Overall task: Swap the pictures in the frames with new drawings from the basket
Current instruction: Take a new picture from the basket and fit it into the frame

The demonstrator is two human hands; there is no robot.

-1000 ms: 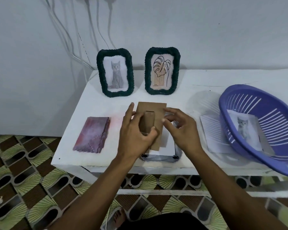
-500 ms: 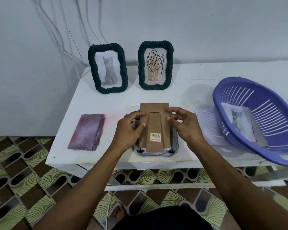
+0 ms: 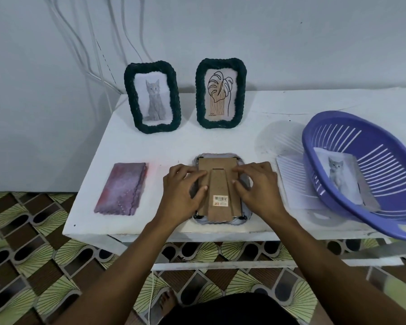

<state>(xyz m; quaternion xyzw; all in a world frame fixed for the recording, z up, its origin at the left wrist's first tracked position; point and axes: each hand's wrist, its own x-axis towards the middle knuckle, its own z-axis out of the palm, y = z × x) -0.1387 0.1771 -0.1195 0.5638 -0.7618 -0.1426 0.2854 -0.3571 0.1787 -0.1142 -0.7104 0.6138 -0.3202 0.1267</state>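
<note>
A frame with a grey woven rim (image 3: 220, 222) lies face down near the table's front edge. Its brown cardboard backing (image 3: 217, 164) sits flat inside it, the stand flap (image 3: 219, 184) folded down with a barcode sticker on it. My left hand (image 3: 182, 192) presses the backing's left side, thumb on the board. On the right side my right hand (image 3: 257, 186) presses with fingertips and thumb. A purple basket (image 3: 384, 160) at the right holds a grey kitten drawing (image 3: 336, 174). At the back stand two dark green frames, one with a cat picture (image 3: 153, 99), one with a leaf drawing (image 3: 220, 95).
A folded purple cloth (image 3: 122, 187) lies left of the hands on the white table (image 3: 174, 144). A white sheet (image 3: 291, 181) pokes out from under the tilted basket. White cables (image 3: 92, 43) hang down the wall at the back left. Patterned floor tiles lie below.
The cardboard backing, held tilted above the frame a second ago, now lies flat in it with the stand folded down. Both hands have shifted to its left and right sides.
</note>
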